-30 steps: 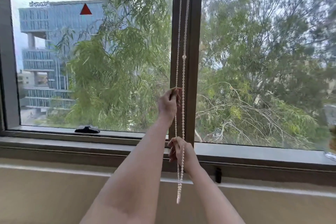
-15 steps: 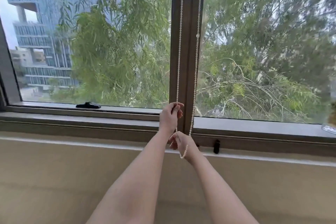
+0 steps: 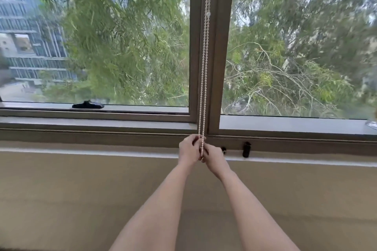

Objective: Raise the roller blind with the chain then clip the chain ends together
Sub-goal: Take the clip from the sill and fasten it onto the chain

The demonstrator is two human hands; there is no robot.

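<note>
A white beaded chain (image 3: 204, 63) hangs in two close strands down the brown middle post of the window (image 3: 212, 47). Both strands run down into my hands just below the sill. My left hand (image 3: 188, 152) grips the chain from the left, fingers curled around it. My right hand (image 3: 214, 156) meets it from the right and pinches the lower end of the chain. The hands touch each other. The chain's ends are hidden between my fingers. The roller blind itself is out of view above.
A grey window sill (image 3: 285, 125) runs across the view, with a black window handle (image 3: 88, 105) at the left and a black clip (image 3: 246, 149) on the frame just right of my hands. A beige wall (image 3: 81, 189) lies below.
Both hands have come down the chain and closed together below the sill. The loose end that hung under my right hand is gathered into my fingers. The view has tilted down.
</note>
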